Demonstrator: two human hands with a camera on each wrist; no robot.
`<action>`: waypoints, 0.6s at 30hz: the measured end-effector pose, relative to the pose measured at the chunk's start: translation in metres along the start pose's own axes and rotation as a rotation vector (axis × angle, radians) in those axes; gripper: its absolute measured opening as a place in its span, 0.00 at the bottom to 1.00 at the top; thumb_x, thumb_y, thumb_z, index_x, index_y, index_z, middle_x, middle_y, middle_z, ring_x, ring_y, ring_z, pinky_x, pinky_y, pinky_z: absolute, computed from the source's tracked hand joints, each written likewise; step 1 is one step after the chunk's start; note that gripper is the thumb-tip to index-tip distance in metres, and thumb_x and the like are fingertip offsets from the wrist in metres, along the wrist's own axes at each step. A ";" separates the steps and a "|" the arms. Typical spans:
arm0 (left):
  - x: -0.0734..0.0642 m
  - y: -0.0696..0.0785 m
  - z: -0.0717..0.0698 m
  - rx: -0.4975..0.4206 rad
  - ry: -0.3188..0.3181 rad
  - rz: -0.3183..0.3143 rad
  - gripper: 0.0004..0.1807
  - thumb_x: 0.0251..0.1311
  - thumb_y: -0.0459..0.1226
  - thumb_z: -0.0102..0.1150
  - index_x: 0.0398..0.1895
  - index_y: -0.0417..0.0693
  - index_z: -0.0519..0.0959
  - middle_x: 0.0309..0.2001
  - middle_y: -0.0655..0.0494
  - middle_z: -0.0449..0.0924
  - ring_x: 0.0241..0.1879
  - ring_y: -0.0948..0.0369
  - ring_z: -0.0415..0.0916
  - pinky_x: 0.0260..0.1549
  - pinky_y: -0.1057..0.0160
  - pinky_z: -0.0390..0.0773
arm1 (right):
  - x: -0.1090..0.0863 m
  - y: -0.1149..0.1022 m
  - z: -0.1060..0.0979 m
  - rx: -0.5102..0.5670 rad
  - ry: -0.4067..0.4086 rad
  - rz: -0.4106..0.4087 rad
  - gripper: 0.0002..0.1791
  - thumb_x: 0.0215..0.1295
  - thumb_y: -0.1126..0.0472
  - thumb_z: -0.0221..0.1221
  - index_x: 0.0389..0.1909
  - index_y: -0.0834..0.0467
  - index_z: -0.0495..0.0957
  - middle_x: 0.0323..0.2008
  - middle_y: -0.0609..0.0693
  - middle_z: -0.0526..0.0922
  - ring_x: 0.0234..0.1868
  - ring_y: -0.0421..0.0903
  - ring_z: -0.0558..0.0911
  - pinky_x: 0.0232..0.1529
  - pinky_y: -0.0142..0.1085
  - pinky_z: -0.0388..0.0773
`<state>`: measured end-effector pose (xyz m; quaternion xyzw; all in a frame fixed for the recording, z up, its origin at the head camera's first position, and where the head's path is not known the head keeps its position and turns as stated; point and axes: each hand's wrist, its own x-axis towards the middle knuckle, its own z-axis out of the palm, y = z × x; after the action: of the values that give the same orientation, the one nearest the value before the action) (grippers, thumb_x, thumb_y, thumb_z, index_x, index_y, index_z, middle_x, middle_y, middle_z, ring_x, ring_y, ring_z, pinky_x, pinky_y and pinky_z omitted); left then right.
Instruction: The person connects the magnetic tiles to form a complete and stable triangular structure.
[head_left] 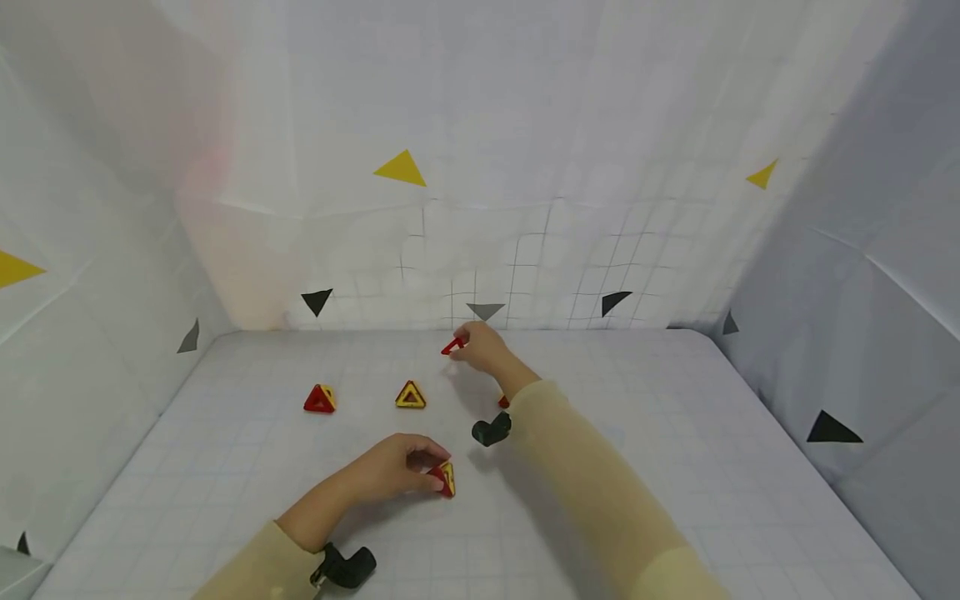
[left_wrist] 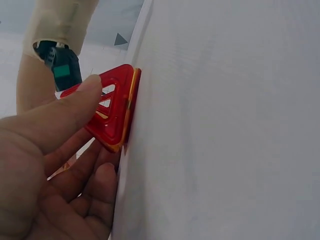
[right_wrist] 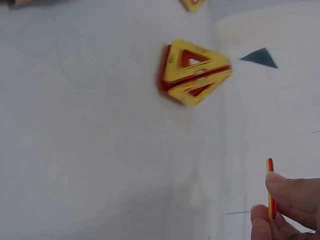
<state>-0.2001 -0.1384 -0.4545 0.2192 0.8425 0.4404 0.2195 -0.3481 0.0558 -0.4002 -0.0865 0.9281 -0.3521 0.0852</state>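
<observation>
Near the front of the table, my left hand [head_left: 393, 469] grips a small red and yellow pyramid [head_left: 447, 478] of triangular magnetic tiles. In the left wrist view its thumb lies against a red face of the pyramid [left_wrist: 115, 117], which stands on the table. Farther back, my right hand [head_left: 486, 346] pinches a flat red triangular tile [head_left: 451, 346] above the table. That tile [right_wrist: 270, 189] appears edge-on in the right wrist view, red and yellow, between thumb and fingers. Beneath the right forearm, a red piece [head_left: 503, 402] is mostly hidden.
Two more tile pieces stand to the left on the white table [head_left: 247, 475]: a red and yellow pyramid [head_left: 320, 399] and a yellow-faced triangle piece [head_left: 410, 396]. White sheets with black and yellow triangles surround the table at the back and both sides.
</observation>
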 end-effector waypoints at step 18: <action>0.004 0.003 0.001 0.064 0.027 0.015 0.17 0.60 0.42 0.71 0.52 0.57 0.83 0.47 0.67 0.81 0.49 0.62 0.75 0.54 0.54 0.75 | -0.060 0.009 -0.042 -0.032 -0.207 -0.108 0.23 0.61 0.60 0.70 0.58 0.54 0.81 0.49 0.49 0.81 0.46 0.47 0.80 0.45 0.38 0.80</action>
<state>-0.2019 -0.1337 -0.4533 0.2262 0.8574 0.4180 0.1976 -0.3004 0.1025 -0.3691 -0.1733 0.9138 -0.3306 0.1600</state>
